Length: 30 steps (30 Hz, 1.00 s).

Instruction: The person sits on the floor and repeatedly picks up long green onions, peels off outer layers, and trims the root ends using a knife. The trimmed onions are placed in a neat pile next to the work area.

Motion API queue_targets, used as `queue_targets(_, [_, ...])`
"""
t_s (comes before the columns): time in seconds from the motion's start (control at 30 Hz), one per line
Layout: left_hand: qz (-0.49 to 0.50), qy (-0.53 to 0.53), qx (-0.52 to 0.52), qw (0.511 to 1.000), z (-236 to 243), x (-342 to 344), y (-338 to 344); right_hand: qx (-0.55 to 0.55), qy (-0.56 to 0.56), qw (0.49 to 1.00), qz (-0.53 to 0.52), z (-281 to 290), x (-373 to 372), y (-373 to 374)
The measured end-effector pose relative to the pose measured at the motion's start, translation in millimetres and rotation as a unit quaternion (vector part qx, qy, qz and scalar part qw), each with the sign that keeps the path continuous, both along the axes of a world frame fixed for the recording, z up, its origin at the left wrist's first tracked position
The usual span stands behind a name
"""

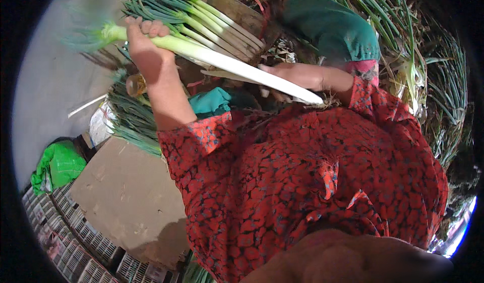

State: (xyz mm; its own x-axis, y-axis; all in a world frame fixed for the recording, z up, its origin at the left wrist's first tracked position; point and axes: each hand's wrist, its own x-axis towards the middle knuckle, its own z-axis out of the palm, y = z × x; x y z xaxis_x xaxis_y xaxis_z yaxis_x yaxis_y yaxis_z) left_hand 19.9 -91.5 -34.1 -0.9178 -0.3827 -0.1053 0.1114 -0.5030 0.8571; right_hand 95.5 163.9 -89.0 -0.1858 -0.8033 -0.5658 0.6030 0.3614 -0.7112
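Note:
A long leek, white toward its rooted right end and green at its left tip, slants across the upper middle. My left hand is closed round its upper, pale green part. My right hand is curled just behind the white end, thumb raised at the leek's edge, holding a thin pale strip that I cannot identify. Beyond them lies a row of trimmed leeks, white ends to the right.
Leafy leeks, a cardboard piece, a green sack and slatted crates are at left. Teal cloth lies by my left arm. A green-clothed limb and more leeks are at upper right.

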Motion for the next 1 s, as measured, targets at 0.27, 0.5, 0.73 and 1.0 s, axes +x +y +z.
queue_targets(0.27, [0.142, 0.002, -0.010, 0.990, -23.6, 9.5, -97.2, 0.023, 0.035, 0.969, -0.242, 19.2, 36.2, 116.9])
queue_targets(0.5, [0.289, -0.081, 0.000, 0.954, -21.5, 32.3, -110.1, 0.576, 0.615, 0.520, -0.144, 18.6, 23.5, 364.9])
queue_targets(0.73, [0.149, -0.006, 0.033, 0.988, 7.5, 25.3, -53.1, 0.367, 0.694, 0.610, -0.107, 38.7, -3.6, 183.0])
queue_targets(1.0, [0.024, -0.017, -0.064, 0.997, 34.4, 21.0, -5.4, 0.026, 0.479, 0.872, -0.095, -10.8, 8.0, -64.3])
